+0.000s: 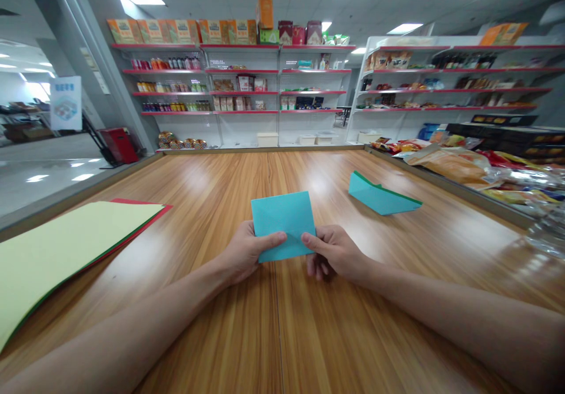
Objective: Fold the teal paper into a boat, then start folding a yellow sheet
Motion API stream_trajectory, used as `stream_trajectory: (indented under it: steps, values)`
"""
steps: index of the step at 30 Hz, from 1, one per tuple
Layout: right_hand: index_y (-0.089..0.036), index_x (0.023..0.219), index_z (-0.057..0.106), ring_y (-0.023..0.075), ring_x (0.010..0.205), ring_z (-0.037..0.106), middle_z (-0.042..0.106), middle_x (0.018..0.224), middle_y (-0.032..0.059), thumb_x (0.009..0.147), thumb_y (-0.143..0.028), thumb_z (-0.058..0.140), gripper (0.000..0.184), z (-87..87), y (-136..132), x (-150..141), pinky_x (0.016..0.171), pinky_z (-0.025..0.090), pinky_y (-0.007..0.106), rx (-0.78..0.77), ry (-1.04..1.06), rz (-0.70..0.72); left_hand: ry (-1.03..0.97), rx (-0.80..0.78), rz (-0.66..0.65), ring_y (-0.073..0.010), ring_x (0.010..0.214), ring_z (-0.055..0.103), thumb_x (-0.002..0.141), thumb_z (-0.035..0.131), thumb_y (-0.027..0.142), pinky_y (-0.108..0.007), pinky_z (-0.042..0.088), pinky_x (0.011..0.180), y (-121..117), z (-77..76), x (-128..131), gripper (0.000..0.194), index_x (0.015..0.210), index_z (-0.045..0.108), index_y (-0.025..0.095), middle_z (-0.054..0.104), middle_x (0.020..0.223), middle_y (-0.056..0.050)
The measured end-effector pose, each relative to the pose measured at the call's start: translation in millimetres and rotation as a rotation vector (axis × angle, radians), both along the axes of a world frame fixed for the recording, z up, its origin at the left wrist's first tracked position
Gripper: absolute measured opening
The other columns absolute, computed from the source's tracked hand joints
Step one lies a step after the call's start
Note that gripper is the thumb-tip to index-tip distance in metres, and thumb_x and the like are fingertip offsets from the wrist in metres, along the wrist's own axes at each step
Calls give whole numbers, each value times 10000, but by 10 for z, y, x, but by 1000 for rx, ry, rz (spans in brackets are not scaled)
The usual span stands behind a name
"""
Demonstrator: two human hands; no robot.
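Observation:
Between both hands a light-blue piece of paper (283, 217) is held up over the wooden table, tilted toward me. It looks folded into a small rectangle. My left hand (247, 251) grips its left side, thumb on the front and fingers hidden behind. On the right edge, my right hand (336, 251) pinches the paper with the thumb in front; some of its fingers hang below. Farther back on the right lies a folded blue paper (383, 198) with a green edge, apart from my hands.
A stack of coloured sheets (83, 229), pale yellow on top with green and red below, lies at the left. Snack packets (459, 167) and dark boxes (507, 138) fill the right side. Stocked shelves (241, 79) stand beyond the wooden table (220, 176).

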State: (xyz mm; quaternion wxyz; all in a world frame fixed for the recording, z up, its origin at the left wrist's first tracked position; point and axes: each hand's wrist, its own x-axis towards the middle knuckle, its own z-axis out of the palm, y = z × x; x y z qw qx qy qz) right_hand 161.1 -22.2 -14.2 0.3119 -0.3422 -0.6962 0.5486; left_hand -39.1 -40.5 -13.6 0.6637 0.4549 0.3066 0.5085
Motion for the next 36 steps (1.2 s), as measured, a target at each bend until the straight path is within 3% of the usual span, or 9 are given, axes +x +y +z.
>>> stream_trajectory:
  steps: [10, 14, 22, 28, 36]
  values:
    - [-144, 650, 530, 88, 338, 516, 623, 495, 30, 855, -595, 487, 498, 6, -65, 9, 301, 372, 156, 92, -78, 1, 72, 40, 35, -247, 821, 678, 685, 785, 272, -363, 525, 801, -31, 8, 7, 311, 932, 711, 98, 724, 921, -131]
    - [-143, 609, 532, 88, 339, 518, 615, 485, 33, 870, -577, 477, 509, -1, -67, 14, 299, 370, 156, 116, -78, 2, 75, 66, 70, -217, 774, 677, 676, 790, 262, -332, 533, 770, -57, 35, 22, 263, 883, 725, 112, 731, 869, -106]
    - [-147, 616, 532, 92, 312, 489, 625, 490, 40, 835, -596, 507, 500, 40, -79, 3, 266, 318, 165, 61, -45, 15, 55, 30, 65, -236, 772, 680, 643, 810, 301, -348, 538, 751, -64, 44, 20, 323, 872, 717, 93, 724, 885, -131]
    - [-125, 570, 573, 87, 355, 512, 626, 485, 64, 847, -569, 515, 527, 30, -70, 6, 333, 376, 164, 97, -84, 30, 85, 15, 95, -212, 728, 668, 650, 808, 308, -327, 546, 709, -66, 74, 37, 313, 848, 711, 87, 722, 854, -124]
    - [-129, 508, 571, 92, 333, 506, 621, 477, 66, 839, -565, 518, 550, 64, -72, -11, 312, 374, 177, 56, -118, 49, 77, -4, 308, -160, 566, 602, 625, 806, 415, -292, 510, 562, -36, 99, 24, 347, 699, 689, 97, 663, 645, -55]
